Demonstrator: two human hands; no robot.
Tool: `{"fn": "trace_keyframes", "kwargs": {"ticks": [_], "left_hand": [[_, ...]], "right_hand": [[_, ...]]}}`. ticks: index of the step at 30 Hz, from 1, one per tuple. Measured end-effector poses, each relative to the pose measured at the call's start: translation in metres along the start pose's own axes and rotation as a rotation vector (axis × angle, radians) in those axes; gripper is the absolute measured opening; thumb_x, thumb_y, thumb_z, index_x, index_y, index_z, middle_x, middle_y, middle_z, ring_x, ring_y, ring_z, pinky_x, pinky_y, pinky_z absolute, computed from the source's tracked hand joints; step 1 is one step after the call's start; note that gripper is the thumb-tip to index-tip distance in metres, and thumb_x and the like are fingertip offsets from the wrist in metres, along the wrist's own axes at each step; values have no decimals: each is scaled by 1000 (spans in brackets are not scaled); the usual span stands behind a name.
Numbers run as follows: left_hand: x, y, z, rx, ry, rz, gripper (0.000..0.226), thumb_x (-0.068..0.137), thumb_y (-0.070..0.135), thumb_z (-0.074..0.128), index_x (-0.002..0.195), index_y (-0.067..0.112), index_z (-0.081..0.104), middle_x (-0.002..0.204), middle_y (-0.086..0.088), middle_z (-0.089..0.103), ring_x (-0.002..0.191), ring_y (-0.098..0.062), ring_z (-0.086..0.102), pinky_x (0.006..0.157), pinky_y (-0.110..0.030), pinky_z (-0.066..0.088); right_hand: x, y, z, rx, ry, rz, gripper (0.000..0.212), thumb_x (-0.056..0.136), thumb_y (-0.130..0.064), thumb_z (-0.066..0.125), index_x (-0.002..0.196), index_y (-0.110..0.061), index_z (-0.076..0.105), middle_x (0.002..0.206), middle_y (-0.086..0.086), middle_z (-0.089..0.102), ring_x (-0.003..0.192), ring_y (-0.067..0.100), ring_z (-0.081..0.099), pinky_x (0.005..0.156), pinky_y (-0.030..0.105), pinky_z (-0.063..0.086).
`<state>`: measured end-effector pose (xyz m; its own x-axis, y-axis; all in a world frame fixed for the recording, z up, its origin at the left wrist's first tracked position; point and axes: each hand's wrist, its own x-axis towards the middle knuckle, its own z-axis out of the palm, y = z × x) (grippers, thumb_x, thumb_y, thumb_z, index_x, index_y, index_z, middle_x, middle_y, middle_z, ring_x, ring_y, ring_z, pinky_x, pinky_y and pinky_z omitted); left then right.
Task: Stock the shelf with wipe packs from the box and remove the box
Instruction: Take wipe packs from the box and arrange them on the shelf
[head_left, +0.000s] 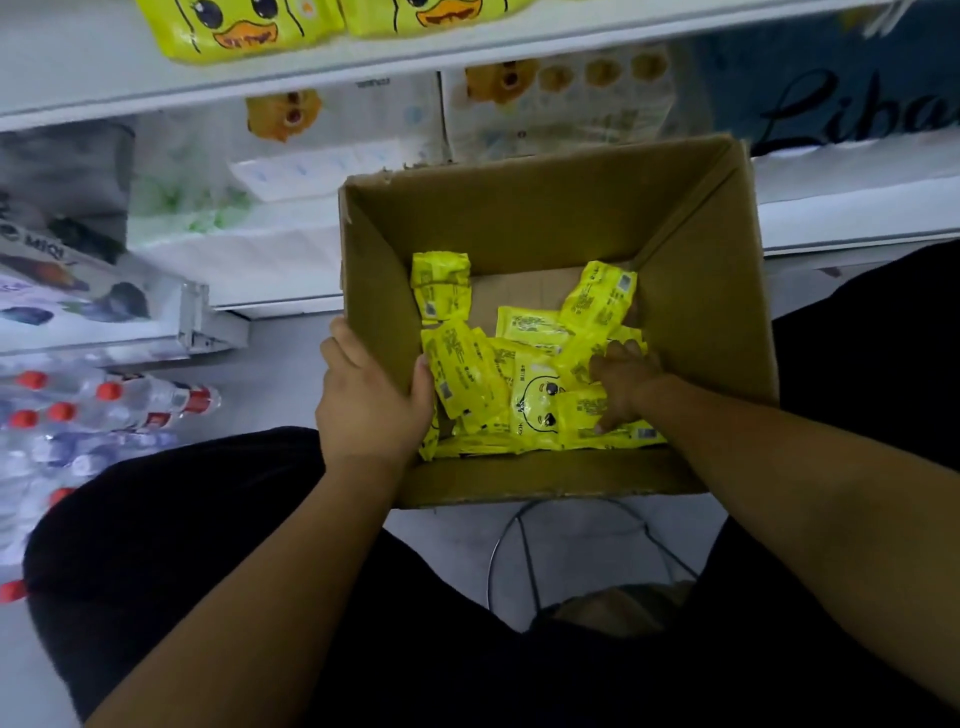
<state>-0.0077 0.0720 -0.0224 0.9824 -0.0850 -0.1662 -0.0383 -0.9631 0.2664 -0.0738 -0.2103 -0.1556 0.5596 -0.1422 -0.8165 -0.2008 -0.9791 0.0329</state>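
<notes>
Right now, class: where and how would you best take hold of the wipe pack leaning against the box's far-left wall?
Pinch the wipe pack by its upper edge, coming straight down from above. It stands nearly upright against the box wall, apart from the pile, top edge exposed.

Dim, flat indoor light; shelf (218, 78) goods soft, blurred; wide-angle bending at edges; box (519, 218) interior shadowed.

A single head-worn camera looks steeply down from close above an open cardboard box (561, 218). Shelves (291, 78) run across 12 o'clock; the wearer's forearms enter from 6 o'clock.
</notes>
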Motion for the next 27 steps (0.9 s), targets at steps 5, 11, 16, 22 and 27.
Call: {"fn": "trace_keyframes", "kwargs": {"ticks": [5,11,16,22,27], "left_hand": [[3,-1,0,22,-7,-4,96,93,57,57,154,-4,16,138,-20,41,108,-42,58,74,-47,50],[4,-2,0,22,4,8,94,94,57,56,154,-5,17,140,-21,40,107,-44,58,73,-47,49],[6,-1,-1,-44,-9,14,91,95,58,54,153,-3,19,140,-21,40,113,-45,56,78,-48,48],[-10,18,-27,-346,106,-4,74,98,50,56,151,3,34,149,-17,41,138,-33,39,109,-44,36],[-64,63,-52,-824,58,-172,67,96,53,61,149,18,42,142,1,56,124,-12,57,102,-29,43]], "right_hand": [[0,-10,1,-53,-13,20,107,65,-65,83,149,-18,34,152,11,36,146,34,23,115,53,24],[-6,-8,2,-11,-83,-1,93,65,-67,82,138,-20,51,142,7,49,137,31,39,112,49,36],[-27,-5,-20,345,-55,-8,100,67,-60,86,144,-9,48,147,11,49,132,30,49,103,33,45],[-77,-15,-68,1118,61,-75,102,65,-55,88,146,-8,47,147,6,51,130,25,54,101,31,45],[-152,-30,-102,1370,84,-272,27,79,-39,82,96,-21,71,95,-2,78,81,10,75,70,26,59]]}}
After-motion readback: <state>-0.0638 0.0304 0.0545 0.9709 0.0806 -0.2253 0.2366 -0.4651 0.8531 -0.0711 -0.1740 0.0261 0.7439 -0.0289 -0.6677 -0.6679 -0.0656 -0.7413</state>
